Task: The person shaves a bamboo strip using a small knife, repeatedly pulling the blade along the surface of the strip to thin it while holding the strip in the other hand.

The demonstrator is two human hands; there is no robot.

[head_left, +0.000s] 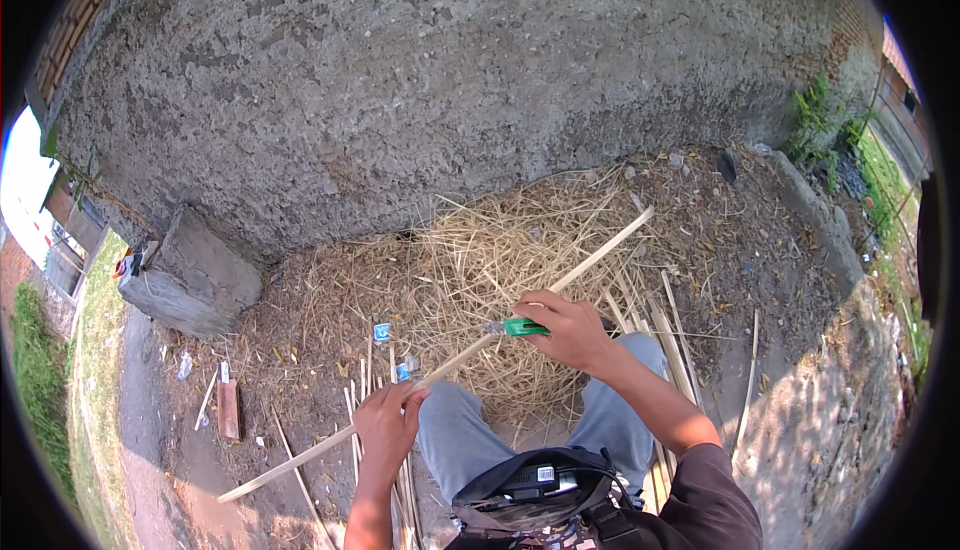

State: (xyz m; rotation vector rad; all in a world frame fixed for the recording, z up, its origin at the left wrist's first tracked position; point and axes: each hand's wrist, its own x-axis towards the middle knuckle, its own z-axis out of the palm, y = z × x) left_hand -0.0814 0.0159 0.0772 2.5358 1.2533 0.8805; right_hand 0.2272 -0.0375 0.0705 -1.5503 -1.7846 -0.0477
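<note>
Our left hand (386, 430) grasps a long pale strip (300, 460), which slants past our right hand (572, 335); that one clutches a green cutter (524, 327), with a heap of shavings (490, 250) beneath it.

I am wearing a dark shirt (655, 535), its plain sleeve (715, 485) ending near my right elbow and a small multicoloured pattern (560, 538) showing low on its front. Pale grey trousers (455, 435) are covering my legs. At my waist I am carrying a black pouch (500, 488), with a dark device (548, 485) bearing a white label, and a thin black cable (612, 462) is curving beside it. My left hand (386, 428) and right hand (572, 332) are going gloveless.
</note>
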